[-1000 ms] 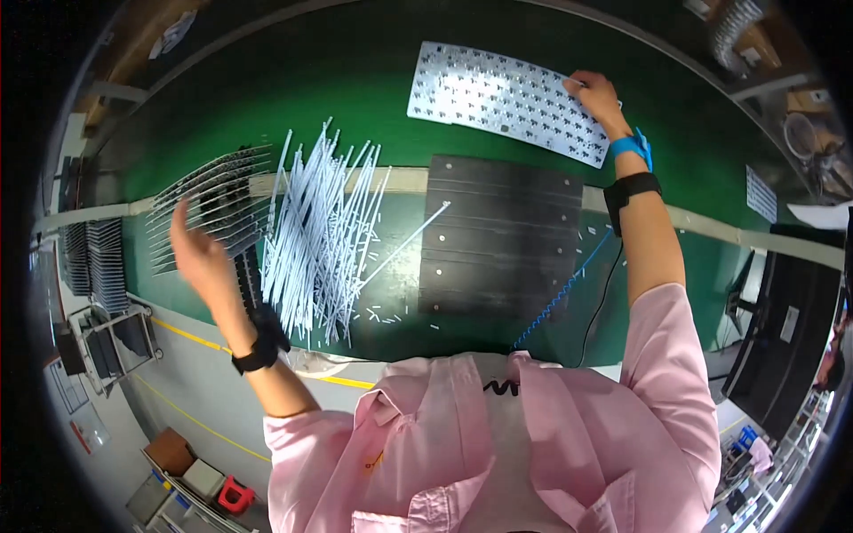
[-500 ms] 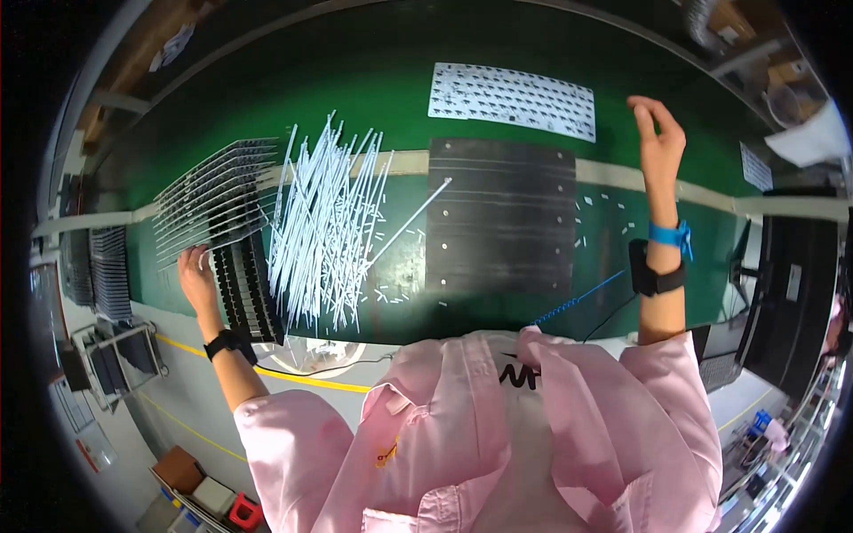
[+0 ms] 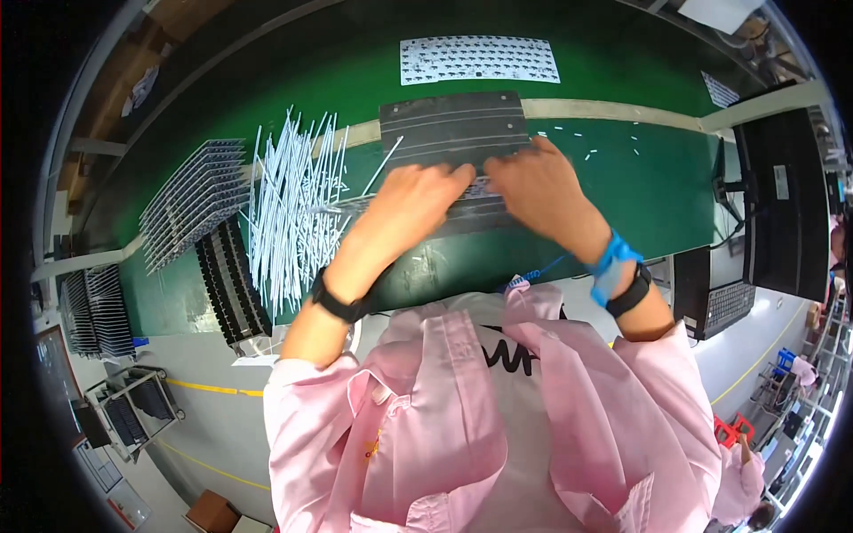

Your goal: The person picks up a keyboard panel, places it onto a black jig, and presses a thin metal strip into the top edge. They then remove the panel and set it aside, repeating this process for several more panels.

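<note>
My left hand and my right hand are close together over a dark, flat fixture plate. Between them, low over its near half, lies a thin circuit board, blurred by motion. The left hand's fingers are closed on it, and the right hand's curled fingers grip its other side. Much of this board is hidden beneath both hands. One thin white strip rests with its tip on the plate's left edge.
Many long white strips are heaped left of the plate. Farther left, several boards stand in a black slotted rack. A white perforated board lies beyond the plate. Small white pieces are scattered right; a monitor stands beyond.
My left hand has come from the rack to the plate with a board. My right hand has moved inward from the far right and curled. The view has shifted.
</note>
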The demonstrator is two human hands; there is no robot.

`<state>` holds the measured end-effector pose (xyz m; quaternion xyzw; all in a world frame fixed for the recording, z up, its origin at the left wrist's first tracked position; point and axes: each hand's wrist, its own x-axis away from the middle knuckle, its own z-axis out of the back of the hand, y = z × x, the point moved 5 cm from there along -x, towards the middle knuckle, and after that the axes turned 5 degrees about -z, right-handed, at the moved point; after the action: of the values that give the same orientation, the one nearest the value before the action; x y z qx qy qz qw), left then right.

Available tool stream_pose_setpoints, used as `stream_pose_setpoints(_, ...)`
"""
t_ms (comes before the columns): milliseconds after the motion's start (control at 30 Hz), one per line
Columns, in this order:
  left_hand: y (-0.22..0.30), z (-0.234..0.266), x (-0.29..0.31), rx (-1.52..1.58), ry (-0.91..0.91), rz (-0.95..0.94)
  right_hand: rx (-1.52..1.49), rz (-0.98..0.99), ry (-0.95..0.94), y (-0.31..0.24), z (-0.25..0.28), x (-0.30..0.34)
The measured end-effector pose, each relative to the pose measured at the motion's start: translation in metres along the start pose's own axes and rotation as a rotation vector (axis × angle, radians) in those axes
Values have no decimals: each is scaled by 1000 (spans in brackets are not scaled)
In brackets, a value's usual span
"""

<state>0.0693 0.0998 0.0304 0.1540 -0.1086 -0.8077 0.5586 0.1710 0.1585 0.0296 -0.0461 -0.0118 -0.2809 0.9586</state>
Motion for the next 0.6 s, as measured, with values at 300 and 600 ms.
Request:
stream_pose_setpoints(300, -35, -44, 26, 92, -20, 144, -211, 30, 131, 49, -51, 27)
stream_pose_setpoints(600, -16, -48, 38, 26, 88, 190, -229, 37, 103, 46, -56, 41)
